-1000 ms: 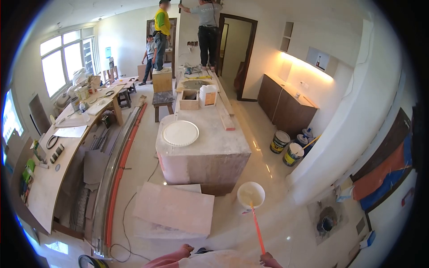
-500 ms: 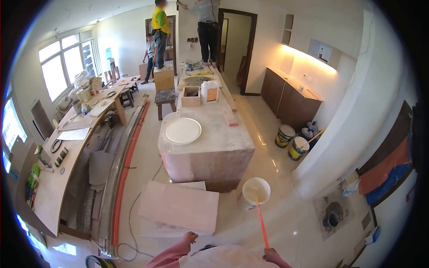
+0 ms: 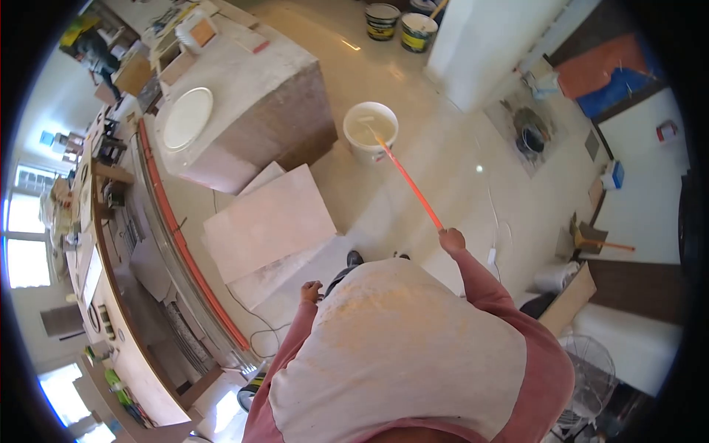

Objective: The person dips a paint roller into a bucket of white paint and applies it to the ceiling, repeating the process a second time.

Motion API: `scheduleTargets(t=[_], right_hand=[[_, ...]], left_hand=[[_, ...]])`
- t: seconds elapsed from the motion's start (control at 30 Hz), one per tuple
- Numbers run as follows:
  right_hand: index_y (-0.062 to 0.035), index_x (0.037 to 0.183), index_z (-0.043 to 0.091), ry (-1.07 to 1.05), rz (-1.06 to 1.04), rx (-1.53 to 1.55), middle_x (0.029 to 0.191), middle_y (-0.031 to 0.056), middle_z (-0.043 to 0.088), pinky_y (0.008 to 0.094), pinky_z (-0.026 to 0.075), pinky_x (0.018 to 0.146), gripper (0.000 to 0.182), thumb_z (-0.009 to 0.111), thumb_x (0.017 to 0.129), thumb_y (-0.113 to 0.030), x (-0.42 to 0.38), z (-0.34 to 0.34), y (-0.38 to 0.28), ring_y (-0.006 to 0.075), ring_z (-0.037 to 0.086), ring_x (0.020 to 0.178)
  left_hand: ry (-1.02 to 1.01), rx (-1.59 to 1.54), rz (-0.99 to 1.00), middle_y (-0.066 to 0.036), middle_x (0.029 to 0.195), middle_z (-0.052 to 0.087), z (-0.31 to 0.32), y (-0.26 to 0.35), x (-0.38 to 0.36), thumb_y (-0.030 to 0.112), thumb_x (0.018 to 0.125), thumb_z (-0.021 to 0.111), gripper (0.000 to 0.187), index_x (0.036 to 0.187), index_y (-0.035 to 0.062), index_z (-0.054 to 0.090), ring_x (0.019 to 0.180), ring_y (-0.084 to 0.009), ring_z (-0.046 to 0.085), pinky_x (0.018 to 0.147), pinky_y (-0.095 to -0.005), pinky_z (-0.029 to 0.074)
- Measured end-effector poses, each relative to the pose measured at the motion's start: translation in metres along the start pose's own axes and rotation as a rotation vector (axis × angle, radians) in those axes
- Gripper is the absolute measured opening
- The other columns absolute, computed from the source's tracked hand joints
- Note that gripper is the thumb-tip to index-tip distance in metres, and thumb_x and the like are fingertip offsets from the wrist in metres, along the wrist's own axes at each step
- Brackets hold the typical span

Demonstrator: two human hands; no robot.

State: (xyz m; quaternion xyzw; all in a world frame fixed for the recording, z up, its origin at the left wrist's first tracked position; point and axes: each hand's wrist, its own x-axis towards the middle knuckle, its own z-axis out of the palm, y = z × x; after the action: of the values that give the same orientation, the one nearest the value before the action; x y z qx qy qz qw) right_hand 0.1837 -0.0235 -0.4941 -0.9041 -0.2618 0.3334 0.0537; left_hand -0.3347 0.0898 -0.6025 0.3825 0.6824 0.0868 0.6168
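Observation:
My right hand [image 3: 452,241] is closed around the lower end of a paint roller's long orange pole [image 3: 413,187]. The pole slants up and left to a white bucket [image 3: 371,152] on the floor. Its far end dips into pale, cream-coloured liquid [image 3: 362,133], where a small whitish head partly shows. My left hand [image 3: 311,291] hangs at my left side with its fingers curled in, and no object shows in it. Just beyond it lie flat pinkish boards [image 3: 269,221] on the floor.
A large block-like counter [image 3: 258,111] with a round white lid [image 3: 188,119] stands ahead left. Long red pipes [image 3: 166,221] lie beside the left workbench [image 3: 136,347]. Paint buckets [image 3: 418,33] stand near the white column [image 3: 473,52]. A fan [image 3: 588,375] is behind right; a cable [image 3: 493,221] crosses the floor.
The view has tilted down and turned right, showing more of my torso and the right-hand floor. My right hand keeps hold of the pole, whose far end stays in the bucket.

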Motion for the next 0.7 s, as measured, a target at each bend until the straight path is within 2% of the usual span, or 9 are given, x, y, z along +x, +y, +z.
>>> scheduleTargets(t=[0.03,0.13,0.17,0.3,0.37,0.47,0.57,0.7], right_hand=[[0.0064,0.097,0.069,0.002,0.003,-0.005,0.099,0.0281,0.069,0.0522,0.05,0.087,0.059,0.044,0.098,-0.047,-0.009,-0.003,0.002,0.0446,0.066,0.098],[0.0046,0.098,0.07,0.014,-0.02,-0.029,0.1,0.0275,0.069,0.0515,0.051,0.087,0.055,0.046,0.098,-0.045,-0.009,-0.009,0.004,0.0437,0.066,0.098],[0.004,0.099,0.07,0.023,-0.029,-0.038,0.1,0.0272,0.069,0.0513,0.051,0.087,0.054,0.046,0.098,-0.045,-0.002,-0.011,-0.001,0.0433,0.066,0.098],[0.0028,0.098,0.07,0.006,-0.003,-0.041,0.101,0.0259,0.069,0.0512,0.051,0.086,0.053,0.047,0.098,-0.045,0.035,-0.009,-0.013,0.042,0.066,0.099],[0.0024,0.098,0.071,0.013,-0.039,-0.059,0.101,0.0253,0.07,0.051,0.052,0.085,0.052,0.048,0.097,-0.044,0.03,-0.02,-0.005,0.0417,0.067,0.098],[0.0019,0.097,0.071,0.022,-0.064,-0.055,0.099,0.0252,0.07,0.0509,0.052,0.085,0.049,0.05,0.096,-0.043,0.009,-0.044,-0.003,0.0414,0.067,0.097],[0.0016,0.096,0.072,0.014,-0.052,-0.062,0.099,0.0254,0.07,0.0506,0.052,0.085,0.048,0.05,0.095,-0.042,0.022,-0.042,-0.012,0.0413,0.067,0.097],[0.0013,0.096,0.072,0.045,-0.163,-0.127,0.1,0.0253,0.07,0.0504,0.052,0.086,0.051,0.049,0.096,-0.044,0.054,-0.013,0.011,0.0409,0.067,0.097]], left_hand=[[-0.015,0.058,0.006,-0.011,0.093,0.071,-0.003,-0.003,-0.006,0.027,0.088,0.07,0.032,0.106,0.0011,0.066,0.062,-0.0239,0.067,0.049,-0.0354,0.054],[-0.001,-0.035,0.013,-0.01,0.095,0.071,-0.001,-0.03,-0.01,0.026,0.088,0.07,0.032,0.106,0.0,0.066,0.074,-0.0235,0.069,0.056,-0.0351,0.057],[0.018,-0.013,0.007,-0.01,0.095,0.071,-0.001,-0.028,-0.018,0.027,0.088,0.071,0.033,0.105,-0.0012,0.066,0.084,-0.024,0.068,0.06,-0.0346,0.059],[-0.045,0.039,0.0,-0.01,0.095,0.071,0.001,-0.025,-0.024,0.027,0.09,0.069,0.031,0.106,0.0012,0.065,0.074,-0.0216,0.068,0.056,-0.032,0.056],[-0.097,0.009,-0.038,-0.01,0.095,0.071,0.0,-0.024,-0.012,0.027,0.091,0.067,0.029,0.107,0.0028,0.064,0.068,-0.0202,0.068,0.053,-0.0315,0.054],[0.071,-0.113,-0.026,-0.01,0.097,0.071,0.012,0.0,-0.024,0.027,0.092,0.066,0.027,0.107,0.0041,0.063,0.061,-0.0185,0.067,0.047,-0.0301,0.05],[0.062,-0.187,-0.024,-0.009,0.098,0.071,0.022,0.009,-0.033,0.027,0.092,0.066,0.028,0.108,0.0039,0.063,0.063,-0.0202,0.068,0.045,-0.0307,0.05],[-0.051,0.075,0.071,-0.008,0.095,0.07,0.023,-0.006,-0.032,0.025,0.089,0.069,0.028,0.108,0.0041,0.063,0.067,-0.0237,0.07,0.049,-0.033,0.053]])
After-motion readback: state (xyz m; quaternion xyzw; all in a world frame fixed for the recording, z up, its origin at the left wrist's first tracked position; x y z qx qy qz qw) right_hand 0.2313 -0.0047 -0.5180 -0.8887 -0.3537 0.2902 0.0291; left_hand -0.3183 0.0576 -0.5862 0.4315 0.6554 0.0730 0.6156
